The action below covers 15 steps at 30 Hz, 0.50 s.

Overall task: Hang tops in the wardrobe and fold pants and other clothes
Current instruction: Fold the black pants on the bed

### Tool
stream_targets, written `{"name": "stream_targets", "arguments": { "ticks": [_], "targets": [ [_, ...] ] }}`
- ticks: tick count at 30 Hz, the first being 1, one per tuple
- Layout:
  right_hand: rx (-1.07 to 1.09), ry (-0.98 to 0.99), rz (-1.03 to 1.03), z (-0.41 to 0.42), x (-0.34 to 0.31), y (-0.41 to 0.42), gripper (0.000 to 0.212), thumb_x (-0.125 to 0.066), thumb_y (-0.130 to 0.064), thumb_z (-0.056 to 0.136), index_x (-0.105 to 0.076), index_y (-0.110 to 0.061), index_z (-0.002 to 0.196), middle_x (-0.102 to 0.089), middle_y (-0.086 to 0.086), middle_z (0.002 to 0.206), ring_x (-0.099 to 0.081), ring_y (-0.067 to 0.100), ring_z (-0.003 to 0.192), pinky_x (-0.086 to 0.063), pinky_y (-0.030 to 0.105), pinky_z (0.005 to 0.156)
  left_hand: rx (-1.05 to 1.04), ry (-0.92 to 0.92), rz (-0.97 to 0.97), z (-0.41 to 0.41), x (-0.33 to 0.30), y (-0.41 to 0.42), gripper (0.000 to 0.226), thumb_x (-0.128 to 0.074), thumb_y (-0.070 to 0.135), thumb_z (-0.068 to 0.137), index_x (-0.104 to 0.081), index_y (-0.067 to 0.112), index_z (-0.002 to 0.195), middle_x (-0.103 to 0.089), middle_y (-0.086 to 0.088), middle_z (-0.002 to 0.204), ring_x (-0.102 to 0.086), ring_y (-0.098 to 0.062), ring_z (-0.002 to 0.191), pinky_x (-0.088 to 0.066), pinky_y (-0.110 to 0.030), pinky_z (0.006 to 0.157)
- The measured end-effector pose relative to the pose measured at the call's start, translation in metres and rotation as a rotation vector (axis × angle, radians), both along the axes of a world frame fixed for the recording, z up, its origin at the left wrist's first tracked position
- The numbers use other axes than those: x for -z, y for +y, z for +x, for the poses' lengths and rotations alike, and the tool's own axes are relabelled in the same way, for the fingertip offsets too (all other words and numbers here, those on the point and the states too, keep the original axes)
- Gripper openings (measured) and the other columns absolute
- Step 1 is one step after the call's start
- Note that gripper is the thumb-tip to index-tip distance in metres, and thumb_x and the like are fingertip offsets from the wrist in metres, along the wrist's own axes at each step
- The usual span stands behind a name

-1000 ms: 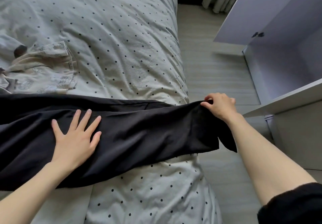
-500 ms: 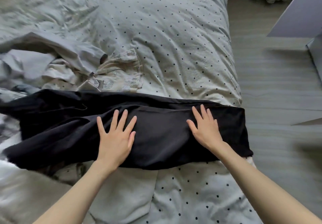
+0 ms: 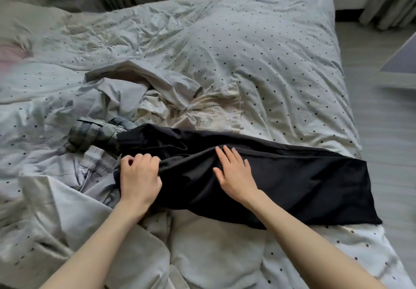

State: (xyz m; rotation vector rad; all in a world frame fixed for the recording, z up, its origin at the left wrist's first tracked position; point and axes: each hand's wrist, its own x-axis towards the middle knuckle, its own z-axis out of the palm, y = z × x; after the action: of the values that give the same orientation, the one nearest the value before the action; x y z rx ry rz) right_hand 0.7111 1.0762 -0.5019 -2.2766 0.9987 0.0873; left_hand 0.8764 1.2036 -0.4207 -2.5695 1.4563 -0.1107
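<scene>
My left hand (image 3: 139, 177) curled round a bunched fold of the black pants (image 3: 281, 180) at their left end, gripping the cloth. My right hand (image 3: 235, 174) lay flat on the pants, fingers straight and spread. The pants stretched across the dotted duvet (image 3: 258, 52) toward the bed's right edge. Just behind them lay a cream top (image 3: 213, 113), a grey shirt (image 3: 144, 79) and a plaid garment (image 3: 92, 134).

Two hands (image 3: 186, 176); one black pants (image 3: 292, 183); three other garments (image 3: 157, 86).
</scene>
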Motion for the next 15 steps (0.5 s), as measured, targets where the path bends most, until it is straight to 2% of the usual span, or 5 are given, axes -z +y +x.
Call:
{"name": "stream_targets", "arguments": {
  "ticks": [5, 9, 11, 13, 15],
  "targets": [
    [0.250, -0.100, 0.024, 0.019, -0.013, 0.020, 0.057, -0.031, -0.041, 0.100, -0.009, -0.028, 0.151, 0.000, -0.003, 0.159, 0.001, 0.014, 0.146, -0.003, 0.050, 0.116, 0.078, -0.152, -0.203, 0.036, -0.022, -0.045, 0.029, -0.066, -0.002, 0.058, -0.067, 0.009, 0.085, -0.063, -0.012, 0.079, -0.057, -0.033, 0.082, -0.026, -0.044, 0.084],
    [0.252, -0.103, -0.136, 0.045, -0.007, 0.034, 0.061, -0.024, -0.053, 0.096, 0.004, -0.036, 0.148, 0.012, -0.006, 0.157, 0.013, 0.013, 0.145, 0.009, 0.053, 0.114, 0.094, -0.057, -0.091, 0.066, 0.005, -0.068, 0.031, -0.064, 0.023, 0.081, -0.061, 0.013, 0.111, -0.059, -0.011, 0.104, -0.053, -0.032, 0.099, -0.031, -0.044, 0.090],
    [0.173, -0.049, -0.198, 0.060, 0.005, 0.041, 0.063, -0.013, -0.061, 0.090, 0.010, -0.040, 0.144, 0.013, -0.005, 0.156, 0.015, 0.016, 0.144, 0.014, 0.055, 0.110, 0.127, -0.034, 0.009, 0.082, 0.029, -0.059, 0.046, -0.039, 0.042, 0.092, -0.054, 0.016, 0.128, -0.058, -0.009, 0.117, -0.051, -0.031, 0.108, -0.029, -0.044, 0.097],
    [0.129, 0.035, -0.238, 0.073, 0.017, 0.042, 0.066, -0.013, -0.064, 0.087, -0.004, -0.038, 0.147, -0.005, 0.000, 0.159, -0.001, 0.023, 0.146, 0.008, 0.061, 0.109, 0.180, -0.023, 0.090, 0.096, 0.046, -0.053, 0.065, -0.016, 0.051, 0.089, -0.051, 0.016, 0.132, -0.058, -0.008, 0.124, -0.050, -0.031, 0.114, -0.025, -0.047, 0.103],
    [0.100, 0.139, -0.267, 0.086, 0.030, 0.038, 0.065, -0.021, -0.061, 0.087, -0.033, -0.032, 0.144, -0.032, 0.006, 0.152, -0.027, 0.029, 0.141, -0.012, 0.068, 0.106, 0.194, -0.010, 0.136, 0.104, 0.059, -0.056, 0.072, -0.007, 0.053, 0.087, -0.047, 0.018, 0.137, -0.054, -0.006, 0.132, -0.047, -0.029, 0.120, -0.020, -0.049, 0.107]
  ]
}}
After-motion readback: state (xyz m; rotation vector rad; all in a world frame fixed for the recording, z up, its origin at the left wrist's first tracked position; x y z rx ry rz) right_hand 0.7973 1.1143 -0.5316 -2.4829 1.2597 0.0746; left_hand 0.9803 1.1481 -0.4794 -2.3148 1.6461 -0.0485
